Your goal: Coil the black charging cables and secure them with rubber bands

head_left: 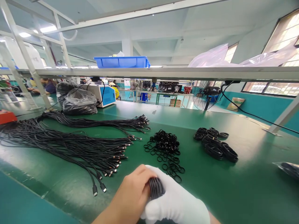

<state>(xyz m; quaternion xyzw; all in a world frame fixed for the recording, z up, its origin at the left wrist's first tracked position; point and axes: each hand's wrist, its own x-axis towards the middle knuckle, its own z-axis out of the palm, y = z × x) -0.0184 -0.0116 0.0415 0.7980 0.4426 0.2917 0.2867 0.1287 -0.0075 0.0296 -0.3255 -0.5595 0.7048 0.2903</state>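
Note:
A coiled black cable (156, 188) is gripped between my two hands near the front of the green table. My left hand (133, 191), bare, wraps round the coil from the left. My right hand (175, 199), in a white glove, closes on it from the right and below. Just beyond my hands lies a pile of small black rings (164, 143), with several loose ones spread toward me. Long black cables (70, 146) with metal-tipped plugs stretch across the left side. Several coiled cables (215, 146) rest in a group on the right.
Bagged black items (80, 101) and a white-and-blue machine (102, 95) stand at the back left. Over the table runs a shelf (163, 73) holding a blue tray (122, 62). A plastic bag (287, 169) lies at the right edge, and a fan (205, 96) stands behind the table.

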